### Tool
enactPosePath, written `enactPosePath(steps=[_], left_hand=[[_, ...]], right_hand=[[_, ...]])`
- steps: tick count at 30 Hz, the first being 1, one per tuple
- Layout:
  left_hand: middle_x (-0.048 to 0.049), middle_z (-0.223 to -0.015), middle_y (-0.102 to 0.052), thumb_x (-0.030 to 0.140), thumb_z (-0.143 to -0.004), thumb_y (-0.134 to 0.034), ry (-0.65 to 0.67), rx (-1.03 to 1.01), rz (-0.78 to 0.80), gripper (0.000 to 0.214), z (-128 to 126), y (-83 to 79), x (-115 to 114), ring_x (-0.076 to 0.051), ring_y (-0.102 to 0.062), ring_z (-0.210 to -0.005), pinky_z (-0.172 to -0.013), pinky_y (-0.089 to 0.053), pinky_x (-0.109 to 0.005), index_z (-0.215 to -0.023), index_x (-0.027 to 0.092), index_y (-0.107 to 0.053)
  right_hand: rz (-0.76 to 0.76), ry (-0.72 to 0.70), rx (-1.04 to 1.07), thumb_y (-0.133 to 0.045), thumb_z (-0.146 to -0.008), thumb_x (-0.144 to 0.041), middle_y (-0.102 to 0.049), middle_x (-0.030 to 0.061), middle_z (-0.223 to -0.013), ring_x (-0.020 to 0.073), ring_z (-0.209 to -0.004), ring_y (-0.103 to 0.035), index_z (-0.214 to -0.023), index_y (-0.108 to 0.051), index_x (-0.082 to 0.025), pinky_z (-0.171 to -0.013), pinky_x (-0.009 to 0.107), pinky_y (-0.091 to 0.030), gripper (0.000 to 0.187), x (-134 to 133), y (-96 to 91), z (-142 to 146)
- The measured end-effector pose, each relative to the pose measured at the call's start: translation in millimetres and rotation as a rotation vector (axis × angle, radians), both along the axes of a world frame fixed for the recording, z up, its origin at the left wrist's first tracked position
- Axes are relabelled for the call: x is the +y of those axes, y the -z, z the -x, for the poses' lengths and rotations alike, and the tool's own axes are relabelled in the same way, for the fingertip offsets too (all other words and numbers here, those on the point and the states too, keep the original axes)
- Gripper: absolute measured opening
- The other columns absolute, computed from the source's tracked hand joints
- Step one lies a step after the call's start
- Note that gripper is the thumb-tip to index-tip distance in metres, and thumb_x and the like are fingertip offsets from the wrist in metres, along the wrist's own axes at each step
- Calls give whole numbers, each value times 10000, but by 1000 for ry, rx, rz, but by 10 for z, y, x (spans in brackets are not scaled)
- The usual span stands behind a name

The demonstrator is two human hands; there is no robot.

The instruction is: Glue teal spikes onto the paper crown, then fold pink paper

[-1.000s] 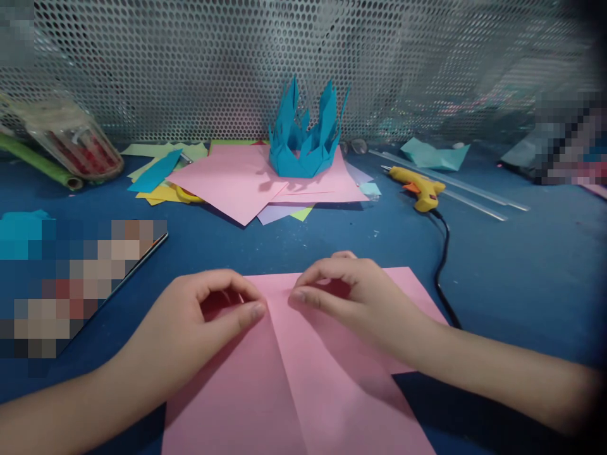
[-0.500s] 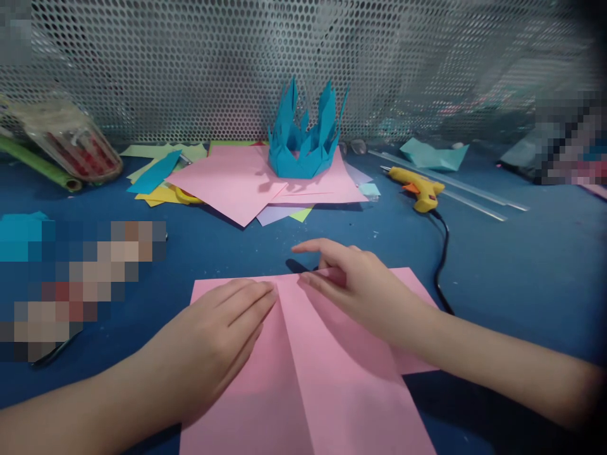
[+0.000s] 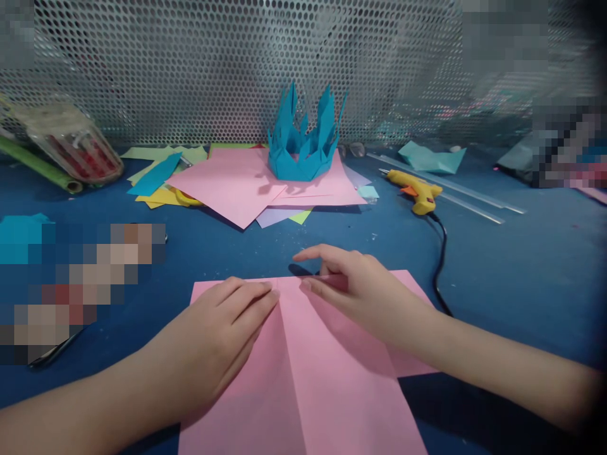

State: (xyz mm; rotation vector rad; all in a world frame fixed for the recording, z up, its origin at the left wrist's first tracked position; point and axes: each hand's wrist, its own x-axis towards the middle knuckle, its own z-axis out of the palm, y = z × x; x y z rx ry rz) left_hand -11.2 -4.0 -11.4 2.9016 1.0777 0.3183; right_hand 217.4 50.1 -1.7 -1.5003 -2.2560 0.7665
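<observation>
A pink sheet of paper lies on the blue table in front of me, with a crease running down its middle. My left hand rests flat on the left half, fingers stretched together, tips at the top of the crease. My right hand sits at the sheet's top edge on the right half. Its index finger reaches out over the table and its other fingers curl round the lifted top edge of the paper.
A blue folded paper crown stands on loose pink and coloured sheets at the back. A yellow glue gun with a black cord lies to the right, with clear glue sticks behind it. A perforated metal screen closes the back.
A second ago both hands pinched the paper at the top of the crease. The left hand has since flattened onto the sheet, and the right has shifted to the top edge.
</observation>
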Motion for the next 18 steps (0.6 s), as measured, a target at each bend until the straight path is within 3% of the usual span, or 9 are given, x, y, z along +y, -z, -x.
enactPosePath(steps=[6, 9, 13, 18], left_hand=[[-139, -1285, -632, 49, -919, -324, -4, 9, 4, 453, 25, -45, -5, -272, -565, -1137, -976, -482, -425, -1295, 99, -572], [-136, -1405, -564, 244, -946, -447, 33, 83, 63, 465, 77, -117, -31, -291, -530, -1259, -1026, -480, -428, -1391, 117, -496], [-215, -1513, -386, 609, -888, -517, 86, 200, 87, 854, 130, -148, -76, -380, -474, -1332, -986, -520, -485, -1494, 43, -312], [-220, -1505, -380, 655, -914, -443, -20, 211, 54, 839, 112, -84, -37, -372, -470, -1335, -999, -508, -482, -1477, 39, -352]], right_hand=[[18, -13, 29, -582, -874, -223, -482, -62, -589, 124, -538, -454, -1120, -671, -265, -550, 251, -360, 266, -15, -29, -16], [30, -7, 33, -583, -871, -235, -484, -64, -586, 124, -539, -458, -1112, -673, -265, -558, 258, -377, 259, -10, -39, -19], [120, 20, 152, -609, -851, -299, -567, -42, -696, 144, -653, -565, -1180, -630, -262, -635, 282, -455, 332, 34, -76, -61], [143, 102, 261, -650, -814, -380, -651, 22, -973, 173, -789, -628, -1292, -536, -264, -713, 326, -504, 505, 123, -106, -176]])
